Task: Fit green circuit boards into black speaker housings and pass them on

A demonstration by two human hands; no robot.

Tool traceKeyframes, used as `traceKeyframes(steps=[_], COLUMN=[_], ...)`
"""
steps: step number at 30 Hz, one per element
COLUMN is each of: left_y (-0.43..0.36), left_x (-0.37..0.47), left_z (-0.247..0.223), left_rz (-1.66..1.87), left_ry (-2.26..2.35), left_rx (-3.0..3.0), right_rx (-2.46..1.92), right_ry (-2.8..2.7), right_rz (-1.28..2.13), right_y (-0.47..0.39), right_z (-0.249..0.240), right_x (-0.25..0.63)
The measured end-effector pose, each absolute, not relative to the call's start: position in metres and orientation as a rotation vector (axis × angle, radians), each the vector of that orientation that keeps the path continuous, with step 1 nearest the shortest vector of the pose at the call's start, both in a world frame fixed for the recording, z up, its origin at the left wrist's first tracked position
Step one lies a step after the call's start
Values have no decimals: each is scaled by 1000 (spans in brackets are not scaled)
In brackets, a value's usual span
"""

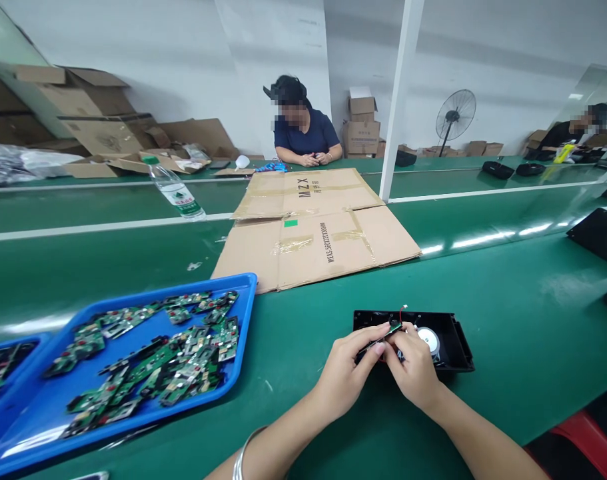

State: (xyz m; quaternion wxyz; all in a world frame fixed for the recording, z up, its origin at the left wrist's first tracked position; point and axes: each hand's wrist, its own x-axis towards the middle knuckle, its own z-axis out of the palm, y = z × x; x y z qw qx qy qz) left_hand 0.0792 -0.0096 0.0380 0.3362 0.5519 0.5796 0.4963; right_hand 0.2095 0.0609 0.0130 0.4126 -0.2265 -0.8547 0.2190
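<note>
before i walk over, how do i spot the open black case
On the green table, look to the right of the large blue tray of circuit boards. The case sits there, partly behind the left hand and right hand. Unlike the black things at the far right, it shows a round white part inside.

So you've got a shiny silver-coloured bangle (242,459) on your left forearm (283,430), smooth and rounded, pretty slim metal. Your left hand (346,370) and right hand (414,365) are both bare, and your right forearm (483,430) is bare too, right down to the frame edge.
</note>
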Motion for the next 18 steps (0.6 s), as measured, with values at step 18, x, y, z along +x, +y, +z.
traceKeyframes(steps=[18], left_y=[-14], left_x=[59], left_z=[64], left_rz=[1137], left_ry=[1406], left_rx=[1349], right_rx=[-524], right_ry=[-2237], right_rz=[742], right_y=[63], right_z=[29], right_x=[221])
